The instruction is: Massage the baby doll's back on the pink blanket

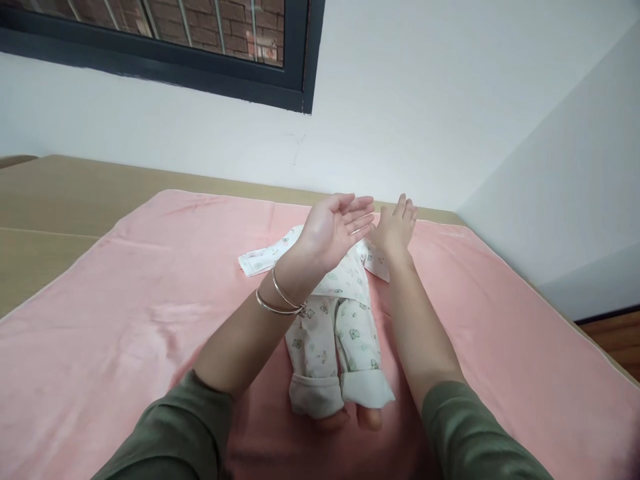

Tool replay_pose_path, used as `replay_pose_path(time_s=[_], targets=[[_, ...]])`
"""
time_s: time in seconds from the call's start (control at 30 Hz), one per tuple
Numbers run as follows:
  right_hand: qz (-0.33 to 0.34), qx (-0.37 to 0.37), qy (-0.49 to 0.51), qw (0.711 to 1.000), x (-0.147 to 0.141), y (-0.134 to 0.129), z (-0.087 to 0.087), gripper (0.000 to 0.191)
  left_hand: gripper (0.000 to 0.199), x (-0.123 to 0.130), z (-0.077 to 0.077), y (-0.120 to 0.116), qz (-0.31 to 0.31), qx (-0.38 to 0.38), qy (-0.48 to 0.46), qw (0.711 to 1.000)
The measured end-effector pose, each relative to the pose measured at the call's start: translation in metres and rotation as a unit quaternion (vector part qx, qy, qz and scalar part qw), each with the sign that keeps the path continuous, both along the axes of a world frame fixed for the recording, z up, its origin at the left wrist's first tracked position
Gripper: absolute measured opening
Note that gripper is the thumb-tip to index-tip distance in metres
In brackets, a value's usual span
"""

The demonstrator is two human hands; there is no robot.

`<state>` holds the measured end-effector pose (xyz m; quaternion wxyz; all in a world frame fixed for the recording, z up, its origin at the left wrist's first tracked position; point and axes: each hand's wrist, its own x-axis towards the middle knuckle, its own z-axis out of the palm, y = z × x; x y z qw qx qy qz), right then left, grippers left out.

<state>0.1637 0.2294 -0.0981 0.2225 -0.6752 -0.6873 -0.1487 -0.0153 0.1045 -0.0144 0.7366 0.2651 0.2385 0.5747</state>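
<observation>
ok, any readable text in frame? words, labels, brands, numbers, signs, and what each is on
No words, brands or numbers can be read.
White wall: a faint "Y"-like scrawl; can't tell if it's a letter.
Top and trousers: small printed motifs; too small to tell if any include lettering.
Brick wall outside: pale reddish patch, too blurred to read.

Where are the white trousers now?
In the head view, the white trousers lie at lower centre on the pink cloth, just below the shirt and left of the right forearm.
</observation>
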Motion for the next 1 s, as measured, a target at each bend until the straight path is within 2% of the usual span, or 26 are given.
replay_pose_path(time_s=[0.17, 0.23, 0.27, 0.33, 0.43, 0.5, 0.57, 0.67, 0.73, 0.8, 0.87, 0.93, 1.0], targets=[[0.002, -0.034, 0.067, 0.997, -0.005, -0.007, 0.013, 0.059, 0.041, 0.002, -0.008, 0.001, 0.03, -0.012, 0.016, 0.999], [0.036, -0.037, 0.136, 0.989, -0.013, -0.017, 0.025, 0.06, 0.041, 0.005, -0.008, 0.0, 0.035, -0.03, 0.029, 0.999], [0.073, -0.035, 0.176, 0.981, -0.02, -0.027, 0.032, 0.059, 0.041, 0.007, -0.007, -0.001, 0.037, -0.036, 0.033, 0.998], [0.19, -0.037, 0.263, 0.945, -0.04, -0.055, 0.043, 0.057, 0.04, 0.01, -0.003, -0.006, 0.047, -0.031, 0.033, 0.998], [0.335, -0.071, 0.333, 0.879, -0.074, -0.115, 0.054, 0.06, 0.039, 0.01, 0.008, -0.017, 0.112, 0.004, 0.027, 0.993], [0.408, -0.071, 0.361, 0.835, -0.091, -0.156, 0.059, 0.063, 0.041, 0.004, 0.015, -0.024, 0.164, 0.033, 0.043, 0.985], [0.481, -0.09, 0.348, 0.8, -0.097, -0.188, 0.063, 0.07, 0.046, -0.004, 0.019, -0.031, 0.202, 0.077, 0.068, 0.974], [0.532, -0.134, 0.328, 0.769, -0.09, -0.215, 0.069, 0.08, 0.053, -0.012, 0.021, -0.044, 0.249, 0.16, 0.1, 0.95], [0.55, -0.133, 0.3, 0.768, -0.081, -0.22, 0.073, 0.081, 0.055, -0.008, 0.02, -0.056, 0.265, 0.181, 0.106, 0.941], [0.567, -0.117, 0.256, 0.774, -0.072, -0.218, 0.077, 0.081, 0.058, 0.003, 0.018, -0.073, 0.255, 0.163, 0.087, 0.949], [0.581, -0.067, 0.221, 0.78, -0.065, -0.208, 0.082, 0.08, 0.06, 0.015, 0.017, -0.091, 0.211, 0.143, 0.074, 0.964], [0.583, 0.019, 0.208, 0.785, -0.061, -0.192, 0.086, 0.076, 0.058, 0.022, 0.02, -0.106, 0.131, 0.164, 0.102, 0.972], [0.559, 0.085, 0.201, 0.8, -0.058, -0.175, 0.088, 0.073, 0.078, 0.019, 0.027, -0.115, 0.057, 0.158, 0.102, 0.98]])
